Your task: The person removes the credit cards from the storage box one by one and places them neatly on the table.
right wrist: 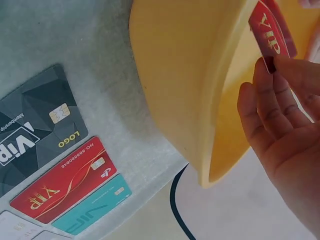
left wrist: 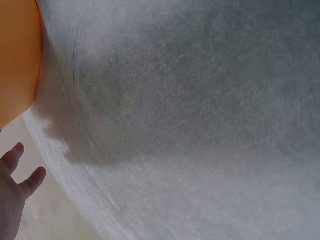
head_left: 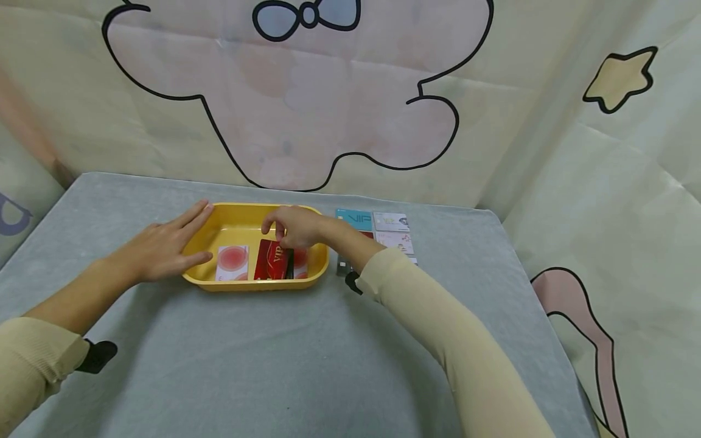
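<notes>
A yellow tray [head_left: 257, 286] sits near the far side of the table. My left hand [head_left: 159, 248] lies along the tray's left end, fingers straight and thumb over the rim. In the left wrist view, only part of that hand [left wrist: 12, 195] shows at the edge. Over the tray's right part, my right hand [head_left: 298, 226] pinches a red VIP card [right wrist: 272, 32] between thumb and fingers. In the tray stands a white card with a pink round print [head_left: 232, 258]. Another pink-printed card [head_left: 300, 258] is partly hidden behind the red card.
Right of the tray, cards lie in rows on the grey cloth [head_left: 306, 353]: a black Vip card [right wrist: 42, 125], a red VIP card [right wrist: 65, 180], a teal VIP card [head_left: 353, 218] and several white ones [head_left: 391, 221]. My right forearm partly covers them. A printed curtain [head_left: 526, 121] hangs behind.
</notes>
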Demonstrator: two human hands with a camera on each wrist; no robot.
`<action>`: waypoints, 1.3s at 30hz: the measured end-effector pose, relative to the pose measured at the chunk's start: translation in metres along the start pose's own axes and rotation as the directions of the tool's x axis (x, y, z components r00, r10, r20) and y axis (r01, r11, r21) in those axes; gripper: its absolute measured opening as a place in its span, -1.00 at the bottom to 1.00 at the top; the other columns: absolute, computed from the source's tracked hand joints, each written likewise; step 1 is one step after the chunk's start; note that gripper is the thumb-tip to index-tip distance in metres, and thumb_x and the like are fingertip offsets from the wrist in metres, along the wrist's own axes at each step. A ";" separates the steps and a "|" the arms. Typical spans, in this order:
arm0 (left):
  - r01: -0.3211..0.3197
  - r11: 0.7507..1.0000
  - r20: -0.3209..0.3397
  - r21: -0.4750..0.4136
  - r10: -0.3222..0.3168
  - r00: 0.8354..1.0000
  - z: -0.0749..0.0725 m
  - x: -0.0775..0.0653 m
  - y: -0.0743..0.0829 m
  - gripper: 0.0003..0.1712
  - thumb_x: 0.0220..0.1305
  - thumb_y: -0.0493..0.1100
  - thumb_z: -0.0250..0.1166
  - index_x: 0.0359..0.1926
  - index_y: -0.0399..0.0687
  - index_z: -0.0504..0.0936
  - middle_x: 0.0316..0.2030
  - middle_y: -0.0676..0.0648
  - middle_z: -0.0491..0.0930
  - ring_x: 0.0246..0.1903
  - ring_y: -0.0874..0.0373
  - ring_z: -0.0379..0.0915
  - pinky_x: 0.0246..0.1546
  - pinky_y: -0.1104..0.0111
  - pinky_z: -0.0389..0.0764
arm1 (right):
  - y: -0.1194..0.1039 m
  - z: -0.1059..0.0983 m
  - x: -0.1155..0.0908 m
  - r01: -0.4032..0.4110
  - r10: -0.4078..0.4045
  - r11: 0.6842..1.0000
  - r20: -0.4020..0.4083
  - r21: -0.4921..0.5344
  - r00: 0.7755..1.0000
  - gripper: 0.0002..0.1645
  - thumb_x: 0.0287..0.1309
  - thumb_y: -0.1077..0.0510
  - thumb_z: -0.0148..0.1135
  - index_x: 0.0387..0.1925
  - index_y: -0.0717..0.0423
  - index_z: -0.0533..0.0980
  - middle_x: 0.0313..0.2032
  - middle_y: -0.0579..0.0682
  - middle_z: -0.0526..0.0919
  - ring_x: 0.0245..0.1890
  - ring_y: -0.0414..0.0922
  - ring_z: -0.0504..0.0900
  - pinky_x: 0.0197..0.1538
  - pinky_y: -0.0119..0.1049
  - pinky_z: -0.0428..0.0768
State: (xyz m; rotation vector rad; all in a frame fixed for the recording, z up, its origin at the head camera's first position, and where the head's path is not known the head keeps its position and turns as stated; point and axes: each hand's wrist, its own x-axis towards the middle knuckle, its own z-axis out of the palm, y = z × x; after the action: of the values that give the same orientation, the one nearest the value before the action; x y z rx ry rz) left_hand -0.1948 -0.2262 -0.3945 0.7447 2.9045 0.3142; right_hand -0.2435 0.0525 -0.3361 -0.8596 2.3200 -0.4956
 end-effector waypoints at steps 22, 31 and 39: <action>-0.002 1.000 -0.016 -0.009 0.002 1.000 0.000 -0.001 -0.001 0.07 0.34 0.20 0.17 0.59 -0.13 -0.22 0.57 -0.24 -0.18 0.32 -0.35 0.25 0.12 -0.34 0.31 | 0.006 -0.002 -0.038 0.115 -0.114 0.993 -0.020 0.030 0.993 -0.56 0.26 0.41 0.15 0.16 0.13 0.53 -0.25 0.07 0.55 -0.20 -0.07 0.51 -0.19 -0.43 0.60; 0.002 1.000 -0.015 -0.013 -0.002 1.000 0.000 -0.001 0.000 0.07 0.34 0.22 0.16 0.58 -0.15 -0.20 0.57 -0.25 -0.18 0.34 -0.36 0.22 0.12 -0.35 0.31 | 0.015 -0.014 -0.063 0.119 -0.109 0.986 -0.098 0.112 0.989 -0.60 0.23 0.40 0.21 0.10 0.13 0.55 -0.28 0.07 0.55 -0.26 -0.04 0.57 -0.19 -0.40 0.66; -0.007 1.000 -0.011 -0.006 0.007 1.000 0.001 -0.001 -0.001 0.07 0.34 0.21 0.17 0.58 -0.16 -0.20 0.56 -0.26 -0.16 0.33 -0.35 0.23 0.12 -0.36 0.31 | 0.033 -0.021 -0.085 0.167 -0.141 0.977 -0.187 0.132 0.972 -0.63 0.20 0.36 0.25 0.06 0.17 0.58 -0.24 0.05 0.59 -0.20 -0.07 0.57 -0.07 -0.39 0.66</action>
State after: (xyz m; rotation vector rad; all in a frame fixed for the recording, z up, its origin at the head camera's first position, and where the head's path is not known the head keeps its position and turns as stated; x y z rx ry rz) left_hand -0.1945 -0.2275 -0.3956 0.7547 2.9107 0.3290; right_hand -0.2207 0.1373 -0.3032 -0.9629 2.3491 -0.8306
